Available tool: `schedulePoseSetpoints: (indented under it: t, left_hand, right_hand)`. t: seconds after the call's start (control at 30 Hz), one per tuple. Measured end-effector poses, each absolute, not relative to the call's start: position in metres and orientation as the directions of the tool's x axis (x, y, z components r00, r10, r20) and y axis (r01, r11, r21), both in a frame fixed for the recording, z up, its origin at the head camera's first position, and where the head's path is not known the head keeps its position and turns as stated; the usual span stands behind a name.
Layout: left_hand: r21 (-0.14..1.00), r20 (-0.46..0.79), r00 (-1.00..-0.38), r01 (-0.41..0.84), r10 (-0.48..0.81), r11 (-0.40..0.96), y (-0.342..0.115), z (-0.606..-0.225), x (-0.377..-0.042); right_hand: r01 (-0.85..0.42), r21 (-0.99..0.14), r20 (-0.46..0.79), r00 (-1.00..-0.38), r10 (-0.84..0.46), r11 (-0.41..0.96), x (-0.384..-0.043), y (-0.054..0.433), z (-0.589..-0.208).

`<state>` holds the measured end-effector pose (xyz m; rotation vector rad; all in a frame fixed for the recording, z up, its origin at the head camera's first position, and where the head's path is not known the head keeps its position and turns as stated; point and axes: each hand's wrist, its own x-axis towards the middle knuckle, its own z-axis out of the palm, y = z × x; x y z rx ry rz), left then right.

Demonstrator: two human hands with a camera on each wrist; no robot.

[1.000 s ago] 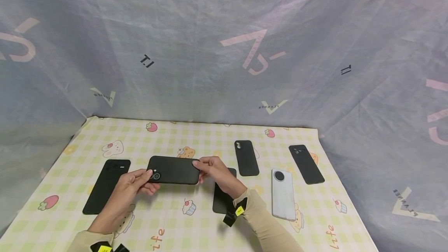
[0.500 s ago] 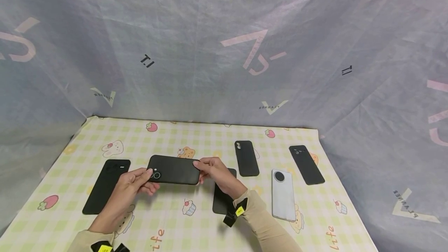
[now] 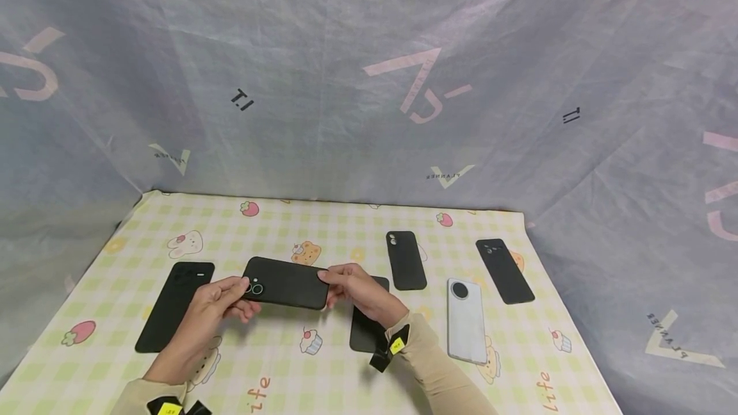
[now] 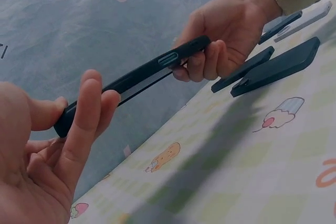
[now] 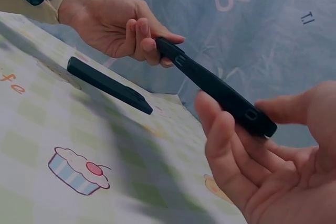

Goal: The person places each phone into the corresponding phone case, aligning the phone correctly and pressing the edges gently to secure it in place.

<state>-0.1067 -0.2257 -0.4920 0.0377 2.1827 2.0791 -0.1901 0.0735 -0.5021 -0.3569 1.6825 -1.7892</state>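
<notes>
A phone in a black case point(image 3: 288, 282), its back with two round camera lenses facing up in the head view, is held sideways above the table. My left hand point(image 3: 216, 305) pinches its camera end, thumb on top next to the lenses and fingers beneath. My right hand point(image 3: 360, 290) pinches the opposite end between thumb and fingers. From the left wrist view, the case's side point(image 4: 147, 69) shows a button cutout, and a thin dark edge runs under it. In the right wrist view the other long side point(image 5: 215, 87) also shows cutouts.
On the checked tablecloth point(image 3: 311, 376) lie a black case point(image 3: 175, 306) at left, a dark flat phone or case point(image 3: 366, 328) under the right wrist, a black case point(image 3: 406, 261) behind, a white phone point(image 3: 467, 322) and another black case point(image 3: 505, 271) at right. A grey curtain point(image 3: 323, 82) hangs behind.
The right end of the held phone has dipped slightly, and the right hand has shifted a little with it. The left hand keeps its hold; things on the table stay put.
</notes>
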Motion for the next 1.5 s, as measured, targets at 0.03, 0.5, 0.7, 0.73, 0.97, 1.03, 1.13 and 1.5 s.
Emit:
schedulePoseSetpoints:
  t: [0.03,0.5,0.7,0.73,0.97,1.03,1.13,1.5]
  left_hand:
    - [0.996,-0.079,-0.991,-0.074,0.108,0.049,-0.226,-0.492,-0.107]
    - [0.997,-0.078,-0.994,-0.079,0.076,-0.007,-0.222,-0.492,-0.110]
    - [0.996,-0.087,-0.996,-0.087,0.000,-0.029,-0.215,-0.492,-0.114]
    - [0.996,-0.093,-0.996,-0.092,-0.015,-0.021,-0.214,-0.491,-0.114]
    - [0.992,-0.127,-0.989,-0.129,-0.080,0.013,-0.210,-0.490,-0.116]
    - [0.990,-0.141,-0.986,-0.141,-0.087,0.000,-0.209,-0.490,-0.117]
    - [0.987,-0.157,-0.983,-0.154,-0.094,-0.038,-0.208,-0.490,-0.118]
    - [0.984,-0.164,-0.984,-0.158,-0.071,-0.085,-0.194,-0.489,-0.114]
  right_hand:
    - [0.274,-0.961,-0.232,-0.741,-0.630,0.031,-0.191,0.074,-0.502]
    - [0.271,-0.960,-0.219,-0.586,-0.780,0.065,-0.184,0.076,-0.500]
    - [0.239,-0.968,-0.191,-0.528,-0.828,0.071,-0.181,0.074,-0.498]
    - [0.238,-0.969,-0.190,-0.522,-0.832,0.072,-0.181,0.074,-0.498]
    - [0.267,-0.963,-0.184,-0.522,-0.833,0.045,-0.174,0.070,-0.498]
    - [0.274,-0.961,-0.180,-0.537,-0.824,0.032,-0.171,0.068,-0.498]
    - [0.271,-0.963,-0.169,-0.573,-0.802,0.009,-0.168,0.066,-0.498]
    - [0.220,-0.971,-0.105,-0.735,-0.670,-0.089,-0.156,0.053,-0.501]
